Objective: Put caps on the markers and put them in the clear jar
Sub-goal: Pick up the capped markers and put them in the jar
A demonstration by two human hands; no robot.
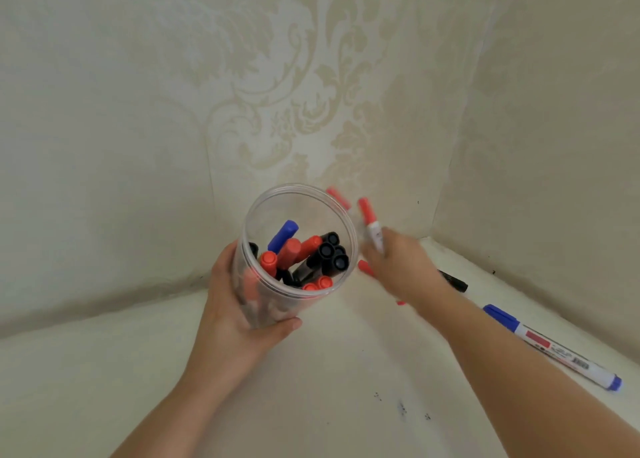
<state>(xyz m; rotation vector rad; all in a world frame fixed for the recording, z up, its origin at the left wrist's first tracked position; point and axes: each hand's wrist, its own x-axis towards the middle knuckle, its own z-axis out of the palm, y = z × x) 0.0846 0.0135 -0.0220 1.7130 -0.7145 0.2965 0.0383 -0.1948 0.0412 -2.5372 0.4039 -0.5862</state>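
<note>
My left hand (239, 305) grips the clear jar (263, 211) from its left side and holds it tilted toward me. Inside stand several capped markers, red, black and one blue (284, 236). My right hand (398, 267) holds a red-capped white marker (369, 220) upright just right of the jar's rim; the hand is motion-blurred. A second red marker (337, 196) shows behind the rim. A capped blue marker (550, 346) lies on the surface at right. A black marker (455, 282) lies partly hidden behind my right wrist.
The white surface (329, 371) sits in a corner of patterned wallpapered walls (277, 94). Small black ink specks (401, 409) mark the surface near the front. A red bit (365, 269) shows under my right hand.
</note>
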